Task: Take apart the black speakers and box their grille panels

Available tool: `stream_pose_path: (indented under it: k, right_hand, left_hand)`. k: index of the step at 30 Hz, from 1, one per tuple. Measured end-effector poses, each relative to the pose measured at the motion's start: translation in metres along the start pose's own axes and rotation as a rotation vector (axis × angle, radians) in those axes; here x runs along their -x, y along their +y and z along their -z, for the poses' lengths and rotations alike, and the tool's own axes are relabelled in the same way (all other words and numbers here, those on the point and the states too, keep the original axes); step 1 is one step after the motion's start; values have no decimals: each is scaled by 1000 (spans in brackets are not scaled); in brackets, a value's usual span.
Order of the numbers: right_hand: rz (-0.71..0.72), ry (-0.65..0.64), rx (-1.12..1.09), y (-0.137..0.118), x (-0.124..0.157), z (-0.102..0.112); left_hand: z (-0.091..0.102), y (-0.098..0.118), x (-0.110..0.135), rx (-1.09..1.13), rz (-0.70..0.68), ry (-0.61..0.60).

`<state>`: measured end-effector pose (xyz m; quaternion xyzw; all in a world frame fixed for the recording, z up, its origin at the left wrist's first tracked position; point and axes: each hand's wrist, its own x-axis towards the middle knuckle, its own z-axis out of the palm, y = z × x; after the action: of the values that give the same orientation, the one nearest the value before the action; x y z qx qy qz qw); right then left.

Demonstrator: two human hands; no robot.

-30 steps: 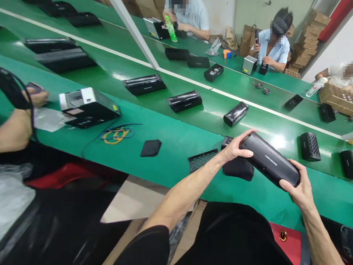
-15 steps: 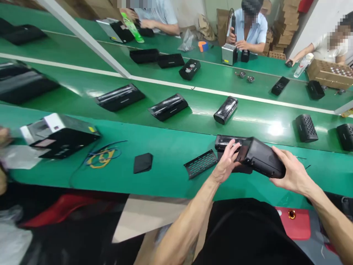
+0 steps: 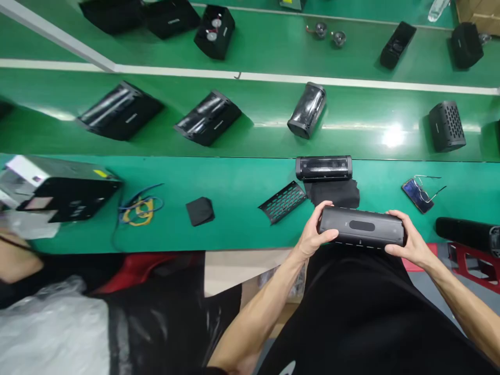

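The left hand (image 3: 314, 234) and right hand (image 3: 409, 234) hold one black bar-shaped speaker (image 3: 361, 227) level at the near edge of the green desk (image 3: 242, 224), their fingers closed around its two ends. Just beyond it lie one black cloth (image 3: 334, 194), one second speaker body (image 3: 323, 168) and one perforated grille (image 3: 282, 202). Four more speakers (image 3: 207, 118) sit on the next desk.

**Ones, Twos and a Three**

One black speaker (image 3: 361, 226) between one left hand (image 3: 314, 235) and one right hand (image 3: 406, 234). Three plastic-wrapped speakers (image 3: 307, 110). One unwrapped speaker bar (image 3: 323, 168), one perforated grille panel (image 3: 282, 202), one black cloth (image 3: 332, 194), one phone (image 3: 416, 196), one pair of glasses (image 3: 429, 183), two small round drivers (image 3: 320, 30).
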<state>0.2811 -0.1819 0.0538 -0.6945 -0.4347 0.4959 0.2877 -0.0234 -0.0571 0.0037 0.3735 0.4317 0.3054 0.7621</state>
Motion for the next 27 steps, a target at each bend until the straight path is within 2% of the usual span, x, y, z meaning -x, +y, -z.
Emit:
stream_pose_path:
  k: [3,9,14,18,21,24,27]
  right_hand:
    - [-57,-7,-92,6,7,-11]
    - [-143,-128,-174,5,4,-5]
    - [-116,-81,-156,5,8,-11]
    - [-85,-16,-166,5,3,-16]
    - [-136,-83,-223,6,-7,-12]
    - [-179,-165,-200,6,-13,-7]
    - [-168,-140,-149,5,-12,-8]
  left_hand:
    - [-1,-6,3,-37,42,-7]
    - [6,-7,9,-31,143,-42]
    - [10,-2,13,-107,74,-64]
    - [6,-13,14,-234,21,-24]
    - [9,-19,11,-252,94,-6]
    - [14,-16,9,-266,177,-83]
    - [14,-15,10,-303,132,-75]
